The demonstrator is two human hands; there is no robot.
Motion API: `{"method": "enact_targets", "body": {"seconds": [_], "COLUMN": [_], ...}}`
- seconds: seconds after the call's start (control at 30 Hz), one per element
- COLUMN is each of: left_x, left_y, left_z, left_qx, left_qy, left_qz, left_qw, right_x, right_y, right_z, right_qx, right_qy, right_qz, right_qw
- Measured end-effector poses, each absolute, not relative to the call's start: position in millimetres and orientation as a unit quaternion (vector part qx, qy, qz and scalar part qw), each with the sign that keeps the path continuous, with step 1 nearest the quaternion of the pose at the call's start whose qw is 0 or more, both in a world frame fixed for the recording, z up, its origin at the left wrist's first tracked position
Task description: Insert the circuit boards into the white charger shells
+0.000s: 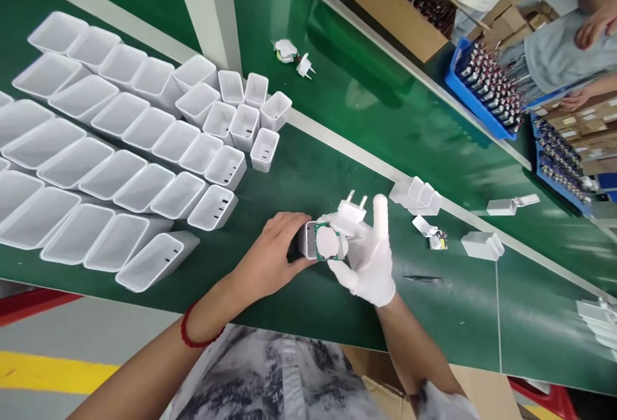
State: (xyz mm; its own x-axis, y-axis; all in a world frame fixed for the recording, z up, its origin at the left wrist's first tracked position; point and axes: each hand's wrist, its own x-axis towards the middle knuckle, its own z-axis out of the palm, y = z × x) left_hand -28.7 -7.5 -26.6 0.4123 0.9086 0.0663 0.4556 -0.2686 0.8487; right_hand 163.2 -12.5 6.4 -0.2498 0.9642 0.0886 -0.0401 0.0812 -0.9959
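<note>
Bare, my left hand (274,253) wraps round a white plastic charger housing (310,240) whose open end faces right. My right hand (373,256), in a white glove, grips a charger circuit board (328,242) at the mouth of that housing. The board has green edges and a pale round part on its face. A white two-pin plug piece (353,209) sits at the top of the gloved hand, pins pointing up. The gloved index finger stretches upward. How far the board sits inside the housing cannot be made out.
Rows of open white housings (137,179) stand on the green table at left. Tweezers (423,278) and an opened charger (430,233) lie at right. Loose plug parts (294,56) lie farther back. Across the table, people stand beside blue trays (486,89) and a cardboard box (395,5).
</note>
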Motion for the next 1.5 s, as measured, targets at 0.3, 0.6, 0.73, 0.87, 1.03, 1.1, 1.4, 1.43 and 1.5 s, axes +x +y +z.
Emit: {"method": "enact_targets", "body": {"seconds": [0.3,0.6,0.73,0.87,1.03,1.1,1.4,1.43,1.5], "left_x": [-29.7,-30.4,-29.7,-29.7,-30.8,-31.0,-31.3,-31.4,-31.4], "left_y": [-6.4,-5.6,-5.7,-4.9,-5.3,-5.7,-5.3,-5.3,-5.3], "left_z": [-29.0,-28.3,-29.7,-30.3,-31.0,-31.7,-29.8,-29.5,-29.3], "left_qx": [0.75,0.746,0.75,0.748,0.75,0.749,0.743,0.743,0.743], "left_qy": [0.441,0.441,0.44,0.44,0.439,0.44,0.448,0.448,0.449], "left_qz": [0.298,0.296,0.3,0.296,0.291,0.289,0.288,0.288,0.283], "left_qw": [0.393,0.4,0.393,0.398,0.4,0.402,0.406,0.406,0.408], "right_x": [165.5,166.8,167.6,168.9,169.4,169.2,167.6,168.0,170.1], "right_y": [-15.7,-19.8,-18.6,-17.3,-17.3,-17.8,-17.6,-18.1,-19.8], "right_z": [-3.3,-5.2,-6.2,-5.5,-0.8,0.4,0.7,1.1,1.4], "right_qx": [-0.415,-0.431,-0.422,-0.417,-0.433,-0.441,-0.439,-0.442,-0.456], "right_qy": [-0.629,-0.646,-0.642,-0.659,-0.694,-0.699,-0.737,-0.739,-0.734], "right_qz": [0.514,0.496,0.505,0.497,0.453,0.444,0.39,0.39,0.398], "right_qw": [0.409,0.388,0.393,0.38,0.354,0.346,0.334,0.326,0.309]}}
